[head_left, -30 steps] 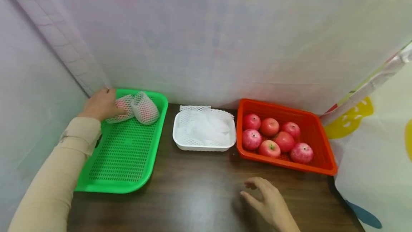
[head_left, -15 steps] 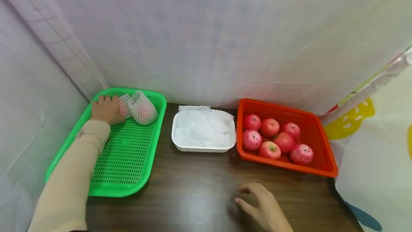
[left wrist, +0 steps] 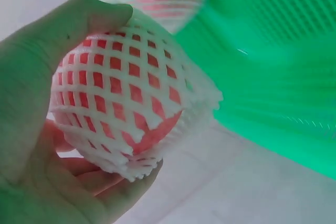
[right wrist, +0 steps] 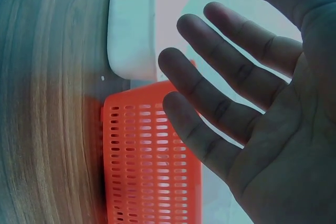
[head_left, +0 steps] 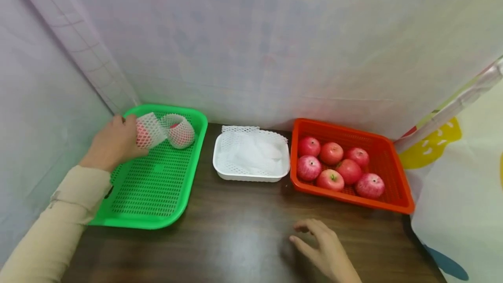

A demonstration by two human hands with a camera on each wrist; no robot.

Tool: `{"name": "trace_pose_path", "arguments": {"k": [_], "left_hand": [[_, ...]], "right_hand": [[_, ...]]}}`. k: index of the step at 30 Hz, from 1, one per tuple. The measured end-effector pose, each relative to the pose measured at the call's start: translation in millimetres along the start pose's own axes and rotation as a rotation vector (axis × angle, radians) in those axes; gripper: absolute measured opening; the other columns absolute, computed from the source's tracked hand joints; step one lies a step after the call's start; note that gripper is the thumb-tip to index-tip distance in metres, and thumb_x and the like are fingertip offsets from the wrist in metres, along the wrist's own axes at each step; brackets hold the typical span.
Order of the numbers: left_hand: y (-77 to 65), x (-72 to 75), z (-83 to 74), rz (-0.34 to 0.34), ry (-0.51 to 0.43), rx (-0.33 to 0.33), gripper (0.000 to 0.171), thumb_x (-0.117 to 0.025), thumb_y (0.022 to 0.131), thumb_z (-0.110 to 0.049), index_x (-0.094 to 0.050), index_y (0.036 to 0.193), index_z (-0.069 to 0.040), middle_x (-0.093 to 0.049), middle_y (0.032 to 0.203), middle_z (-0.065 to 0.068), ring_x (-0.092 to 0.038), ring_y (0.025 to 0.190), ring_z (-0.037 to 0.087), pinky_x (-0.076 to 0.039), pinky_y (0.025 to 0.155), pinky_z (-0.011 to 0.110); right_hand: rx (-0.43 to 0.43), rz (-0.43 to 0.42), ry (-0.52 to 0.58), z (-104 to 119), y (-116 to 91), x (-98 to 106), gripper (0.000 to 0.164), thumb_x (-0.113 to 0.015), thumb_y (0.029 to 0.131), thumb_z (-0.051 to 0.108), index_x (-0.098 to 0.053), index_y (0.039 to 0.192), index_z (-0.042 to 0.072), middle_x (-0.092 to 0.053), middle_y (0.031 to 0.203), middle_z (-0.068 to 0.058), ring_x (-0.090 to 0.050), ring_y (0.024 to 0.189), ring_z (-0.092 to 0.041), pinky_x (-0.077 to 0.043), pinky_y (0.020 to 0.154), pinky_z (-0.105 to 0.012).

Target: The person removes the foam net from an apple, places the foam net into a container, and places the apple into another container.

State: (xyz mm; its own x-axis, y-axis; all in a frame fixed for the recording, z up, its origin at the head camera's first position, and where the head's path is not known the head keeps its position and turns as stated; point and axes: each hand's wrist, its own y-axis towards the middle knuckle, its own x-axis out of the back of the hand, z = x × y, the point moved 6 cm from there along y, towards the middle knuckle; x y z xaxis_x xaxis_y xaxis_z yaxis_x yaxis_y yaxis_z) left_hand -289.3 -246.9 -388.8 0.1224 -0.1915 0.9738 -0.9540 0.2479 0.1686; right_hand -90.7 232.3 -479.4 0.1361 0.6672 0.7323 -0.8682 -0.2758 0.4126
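At the back left of the green basket (head_left: 178,204), my left hand (head_left: 115,141) grips an apple in a white foam net (head_left: 147,132). The left wrist view shows the thumb over the top of the netted apple (left wrist: 121,82) and the fingers curled under it. Beside it in the basket lies a second netted apple (head_left: 181,132), its net open at the top. My right hand (head_left: 324,250) hovers over the table front, holding nothing. In the right wrist view the right hand's fingers (right wrist: 231,72) are spread and loosely bent.
A white tray (head_left: 251,177) with several foam nets (head_left: 251,154) stands at the middle back. Right of it, a red basket (head_left: 353,200) holds several bare apples (head_left: 331,180). White sheets (head_left: 251,56) hang behind and at both sides of the brown table (head_left: 235,222).
My left hand first moved right and lower into the basket, then back left and up, now with the netted apple tilted in its grip. The right hand has barely moved.
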Motion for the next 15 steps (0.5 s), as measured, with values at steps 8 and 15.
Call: {"name": "trace_pose_path", "arguments": {"k": [8, 15], "left_hand": [[-77.1, 10.3, -105.9, -0.147, -0.083, -0.219, 0.088, -0.085, 0.063, -0.027, -0.044, 0.13, 0.011, -0.054, 0.109, 0.029, -0.057, 0.092, 0.039, -0.054, 0.071, 0.054], [-120.7, -36.8, -190.5, -0.115, -0.122, -0.389, 0.096, -0.086, 0.052, -0.033, -0.051, 0.132, 0.007, -0.058, 0.114, 0.021, -0.062, 0.097, 0.032, -0.056, 0.082, 0.046]], "right_hand": [[0.021, -0.004, 0.022, 2.8, -1.3, -0.8, 0.034, -0.086, 0.077, 0.009, -0.067, 0.101, 0.023, -0.066, 0.095, 0.012, -0.064, 0.088, -0.006, -0.058, 0.072, -0.036], [0.013, -0.001, 0.044, 4.1, -3.1, -4.7, 0.032, -0.085, 0.078, 0.01, -0.068, 0.101, 0.024, -0.066, 0.096, 0.013, -0.063, 0.088, -0.006, -0.057, 0.073, -0.033]]}}
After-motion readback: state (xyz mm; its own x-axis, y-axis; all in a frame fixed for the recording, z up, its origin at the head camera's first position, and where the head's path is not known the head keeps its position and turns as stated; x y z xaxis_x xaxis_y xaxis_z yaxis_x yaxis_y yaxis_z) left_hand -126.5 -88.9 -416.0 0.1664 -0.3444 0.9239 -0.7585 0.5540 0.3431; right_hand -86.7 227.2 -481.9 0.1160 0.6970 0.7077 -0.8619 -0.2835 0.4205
